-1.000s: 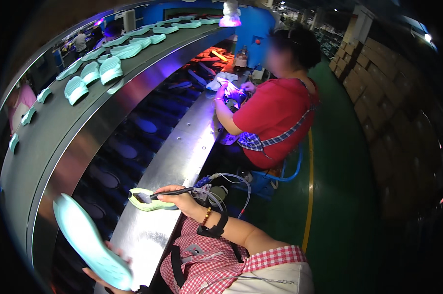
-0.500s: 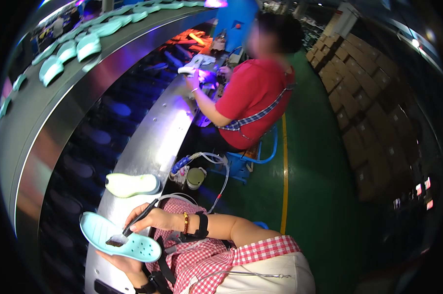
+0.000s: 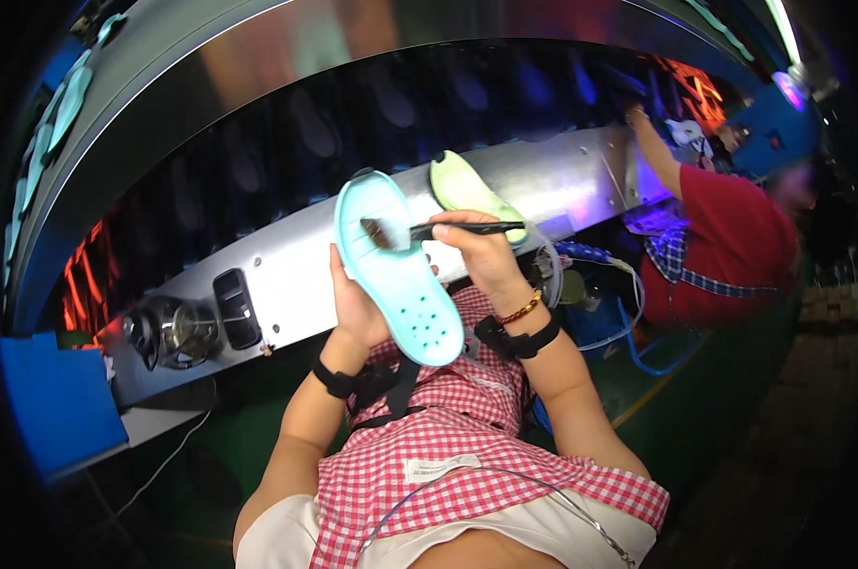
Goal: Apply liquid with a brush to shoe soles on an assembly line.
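Note:
A turquoise shoe sole, with a cluster of small holes toward its near end, rests in my left hand. The fingers of that hand wrap its left edge from below. My right hand is closed round the black handle of a brush. The brush's dark bristles lie against the inner face of the sole, in its far half. Just beyond my right hand, a pale yellow-green sole lies on the metal ledge.
A metal ledge runs along a dark conveyor carrying dim soles. On its left stand a glass-like round vessel and a black recessed panel. A co-worker in a red shirt sits at the right, beside hoses and a blue stool.
My view has swung left, so the ledge now lies across it. The sole is turned more lengthwise to me, brush still on it. The co-worker's arm now reaches toward the conveyor.

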A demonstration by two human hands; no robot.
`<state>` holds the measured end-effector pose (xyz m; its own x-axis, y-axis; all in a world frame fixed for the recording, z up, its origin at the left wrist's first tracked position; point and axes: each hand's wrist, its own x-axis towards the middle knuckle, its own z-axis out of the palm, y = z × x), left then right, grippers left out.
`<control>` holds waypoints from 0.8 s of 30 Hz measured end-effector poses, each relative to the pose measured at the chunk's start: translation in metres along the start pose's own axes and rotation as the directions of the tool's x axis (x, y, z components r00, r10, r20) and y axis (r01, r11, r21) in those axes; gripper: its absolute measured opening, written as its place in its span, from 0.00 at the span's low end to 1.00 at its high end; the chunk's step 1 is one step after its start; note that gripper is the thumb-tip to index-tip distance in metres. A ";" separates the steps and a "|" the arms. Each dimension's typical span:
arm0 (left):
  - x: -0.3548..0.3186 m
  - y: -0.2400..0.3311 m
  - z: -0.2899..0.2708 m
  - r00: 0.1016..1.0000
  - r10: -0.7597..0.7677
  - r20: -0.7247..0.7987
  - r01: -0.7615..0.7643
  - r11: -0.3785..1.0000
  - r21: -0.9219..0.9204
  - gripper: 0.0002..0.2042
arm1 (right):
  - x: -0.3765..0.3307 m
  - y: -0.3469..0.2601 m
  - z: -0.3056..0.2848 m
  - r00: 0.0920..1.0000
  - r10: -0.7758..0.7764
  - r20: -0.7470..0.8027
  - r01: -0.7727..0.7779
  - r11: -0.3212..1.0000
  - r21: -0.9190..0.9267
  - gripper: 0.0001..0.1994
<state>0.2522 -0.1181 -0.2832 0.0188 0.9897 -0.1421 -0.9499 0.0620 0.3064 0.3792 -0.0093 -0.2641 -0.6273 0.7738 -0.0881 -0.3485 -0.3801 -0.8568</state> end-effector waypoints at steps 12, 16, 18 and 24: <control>0.000 0.028 -0.013 0.910 0.338 -0.241 -0.298 0.936 0.188 0.34 | -0.027 -0.027 0.039 0.876 -0.045 0.480 0.436 0.500 -0.748 0.10; -0.013 0.032 -0.005 0.968 0.218 -0.123 -0.203 0.971 0.124 0.40 | -0.033 -0.054 0.030 0.853 0.189 0.487 0.224 0.709 -0.668 0.10; -0.015 0.023 0.002 0.977 0.180 -0.111 -0.171 0.982 0.085 0.41 | -0.026 -0.055 0.037 0.939 0.077 0.334 0.076 0.903 -0.422 0.10; -0.019 0.013 0.009 0.990 0.126 0.059 -0.113 0.976 -0.183 0.40 | -0.022 -0.040 0.047 0.840 -0.044 0.541 0.376 0.767 -0.521 0.09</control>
<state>0.2425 -0.1354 -0.2680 -0.0826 0.9955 -0.0471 -0.9869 -0.0752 0.1427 0.3736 -0.0349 -0.2039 -0.8883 0.3924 0.2388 -0.1403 0.2632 -0.9545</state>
